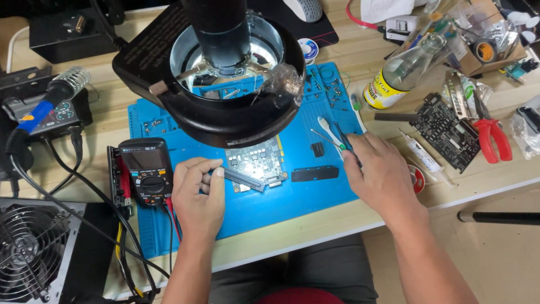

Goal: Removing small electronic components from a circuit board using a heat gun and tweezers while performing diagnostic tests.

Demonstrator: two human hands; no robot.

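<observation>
Blue mat (315,197): left hand (197,197) (closed grip) on circuit board (256,160).

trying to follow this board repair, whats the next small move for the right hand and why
Probably carry the tweezers in the right hand left to the circuit board under the microscope; the left hand already steadies the board's near edge.

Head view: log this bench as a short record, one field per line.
Setting: blue work mat on a pale wooden bench, under a ring-lit microscope head
Left hand: grips a dark connector strip at the edge of the circuit board
Right hand: holds dark tweezers, tips pointing away
Left of mat: multimeter, soldering iron in its stand
Right of mat: second black board, red-handled pliers, clear glass bottle
</observation>
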